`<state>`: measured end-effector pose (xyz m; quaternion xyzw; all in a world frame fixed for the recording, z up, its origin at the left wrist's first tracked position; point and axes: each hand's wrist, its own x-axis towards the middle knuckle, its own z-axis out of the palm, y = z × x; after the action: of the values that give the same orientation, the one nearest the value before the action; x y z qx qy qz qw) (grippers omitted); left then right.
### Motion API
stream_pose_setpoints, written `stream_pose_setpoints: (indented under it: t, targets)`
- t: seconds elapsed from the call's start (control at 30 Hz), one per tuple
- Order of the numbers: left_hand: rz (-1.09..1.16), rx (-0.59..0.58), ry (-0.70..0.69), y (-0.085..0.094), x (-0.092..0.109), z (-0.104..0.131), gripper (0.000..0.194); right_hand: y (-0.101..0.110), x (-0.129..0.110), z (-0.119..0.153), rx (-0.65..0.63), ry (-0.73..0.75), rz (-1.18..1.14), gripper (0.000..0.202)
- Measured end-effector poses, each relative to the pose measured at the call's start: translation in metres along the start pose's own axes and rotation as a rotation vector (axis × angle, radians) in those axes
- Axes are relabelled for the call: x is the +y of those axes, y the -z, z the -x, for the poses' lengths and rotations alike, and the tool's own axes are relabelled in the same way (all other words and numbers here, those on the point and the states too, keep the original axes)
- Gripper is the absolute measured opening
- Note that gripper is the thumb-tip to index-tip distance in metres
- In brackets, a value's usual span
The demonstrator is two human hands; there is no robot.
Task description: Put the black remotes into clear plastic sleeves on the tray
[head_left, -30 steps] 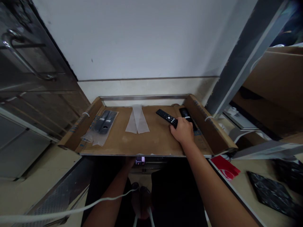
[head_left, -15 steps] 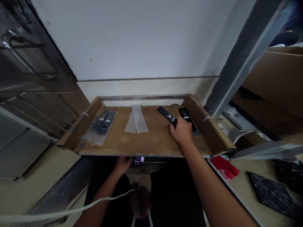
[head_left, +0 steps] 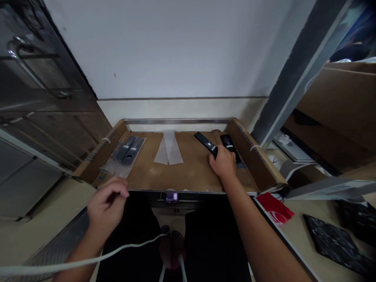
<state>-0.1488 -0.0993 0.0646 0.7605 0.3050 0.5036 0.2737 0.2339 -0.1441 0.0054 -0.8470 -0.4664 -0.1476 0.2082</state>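
My right hand (head_left: 225, 162) is closed around the near end of a black remote control (head_left: 205, 141), whose button side faces up and points away to the left. A second black remote (head_left: 229, 144), face down with a pale label, lies just beyond and to the right of that hand, partly covered by it. My left hand (head_left: 107, 203) hovers at the tray's front left corner, fingers curled in toward the thumb, with nothing visible in it. Nearest to it is a clear plastic bag (head_left: 126, 156) with two dark remotes inside.
The cardboard-lined tray (head_left: 188, 176) has raised side walls. Strips of white paper (head_left: 169, 150) lie in its middle. A small lit screen (head_left: 171, 197) sits under the front edge. A white cable (head_left: 117, 250) crosses at lower left. A red packet (head_left: 276, 209) lies at right.
My left hand has come up from below the tray's front edge and moved left to the front left corner. My right hand still holds the remote in about the same place.
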Motion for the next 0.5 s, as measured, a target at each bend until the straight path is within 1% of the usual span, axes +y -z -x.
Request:
stream_pose_setpoints:
  t: [0.07,0.1,0.17,0.23,0.3,0.33,0.4,0.5]
  targets:
    - [-0.044,0.039,-0.072,-0.023,-0.002,-0.036,0.016,0.001,0.0,0.0,-0.001,0.002,-0.008,0.023]
    - [-0.056,0.038,-0.091,-0.038,-0.006,-0.053,0.015,0.001,0.0,0.0,0.001,0.003,-0.01,0.023]
    - [-0.064,0.018,-0.142,-0.071,-0.021,-0.082,0.016,0.002,0.001,0.0,0.01,0.003,-0.013,0.023]
    - [-0.083,-0.025,-0.153,-0.102,-0.042,-0.101,0.018,0.002,0.001,0.0,0.014,0.003,-0.018,0.023]
    - [-0.101,-0.037,-0.147,-0.124,-0.064,-0.11,0.023,0.001,0.002,0.0,0.014,0.003,-0.02,0.022]
    - [-0.116,-0.038,-0.139,-0.131,-0.074,-0.111,0.026,0.0,0.002,0.0,0.014,0.003,-0.02,0.022]
    - [-0.14,-0.006,-0.118,-0.136,-0.091,-0.109,0.03,-0.001,0.003,0.0,0.014,0.006,-0.017,0.021]
    - [-0.178,0.064,-0.123,-0.133,-0.105,-0.104,0.028,-0.003,0.004,-0.001,0.006,0.011,-0.011,0.021]
